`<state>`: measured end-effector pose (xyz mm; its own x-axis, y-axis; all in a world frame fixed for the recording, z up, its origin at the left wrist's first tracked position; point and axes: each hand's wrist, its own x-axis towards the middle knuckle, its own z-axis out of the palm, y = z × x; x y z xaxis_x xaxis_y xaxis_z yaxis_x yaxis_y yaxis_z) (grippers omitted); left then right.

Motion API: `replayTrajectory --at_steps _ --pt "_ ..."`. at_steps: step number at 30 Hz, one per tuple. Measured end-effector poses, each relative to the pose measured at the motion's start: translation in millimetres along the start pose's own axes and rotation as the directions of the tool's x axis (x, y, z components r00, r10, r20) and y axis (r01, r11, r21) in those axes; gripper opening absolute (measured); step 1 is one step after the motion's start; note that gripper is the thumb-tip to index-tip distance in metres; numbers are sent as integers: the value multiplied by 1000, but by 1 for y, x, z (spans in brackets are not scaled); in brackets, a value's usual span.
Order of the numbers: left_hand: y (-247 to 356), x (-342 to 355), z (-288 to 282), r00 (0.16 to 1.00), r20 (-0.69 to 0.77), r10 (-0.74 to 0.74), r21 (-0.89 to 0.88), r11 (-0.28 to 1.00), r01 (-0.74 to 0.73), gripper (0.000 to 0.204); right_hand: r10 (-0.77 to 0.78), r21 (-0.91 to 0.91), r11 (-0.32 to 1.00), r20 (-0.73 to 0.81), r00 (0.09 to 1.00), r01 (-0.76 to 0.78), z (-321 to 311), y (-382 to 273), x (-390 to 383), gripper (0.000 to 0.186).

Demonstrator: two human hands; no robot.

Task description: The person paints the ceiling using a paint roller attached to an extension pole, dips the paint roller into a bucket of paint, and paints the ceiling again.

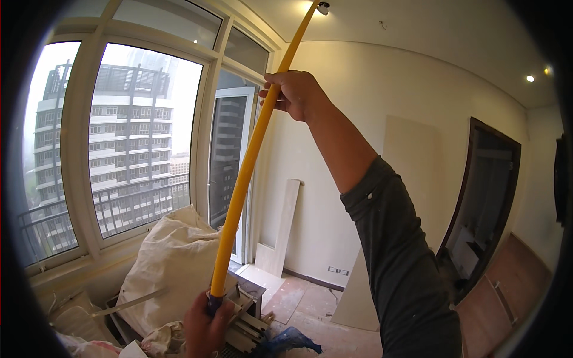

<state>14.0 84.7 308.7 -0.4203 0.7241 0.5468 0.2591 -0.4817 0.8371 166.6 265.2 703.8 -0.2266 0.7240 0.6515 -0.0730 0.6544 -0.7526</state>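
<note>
A long yellow pole [248, 170] slants up from the lower middle toward the ceiling, and its top runs out at the upper edge. My left hand [206, 328] is closed round its low end, at a dark blue grip [215, 303]. Higher up, with the arm raised, my right hand [293, 95] holds the pole between thumb and curled fingers. Beside the pole's top is a lit ceiling spotlight [323, 8]; whether the two touch I cannot tell.
A large whitish sack [164, 268] stands under the windows at left, among stacked scraps. Pale boards [286, 218] lean against the far wall. A dark-framed doorway [477, 197] is at right, near reddish-brown panels [513, 292]. Blue plastic [295, 341] lies on the dusty floor.
</note>
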Motion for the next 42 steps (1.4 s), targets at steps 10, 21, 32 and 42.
replayTrajectory --at_steps 10,21,32,42 --pt "8 72 69 988 157 -16 10 1000 15 27 42 -27 999 -53 998 -43 -50 51 37 29" --pt "0 132 133 983 166 80 -8 997 -79 31 86 -81 992 -113 990 -96 -75 87 53 40" --pt "-34 82 95 990 139 10 -181 983 15 27 41 -107 993 -16 999 -43 -39 88 0 61" --pt "-80 0 11 996 77 -54 -142 988 64 26 -15 -198 979 191 982 53 29 51 -105 71"
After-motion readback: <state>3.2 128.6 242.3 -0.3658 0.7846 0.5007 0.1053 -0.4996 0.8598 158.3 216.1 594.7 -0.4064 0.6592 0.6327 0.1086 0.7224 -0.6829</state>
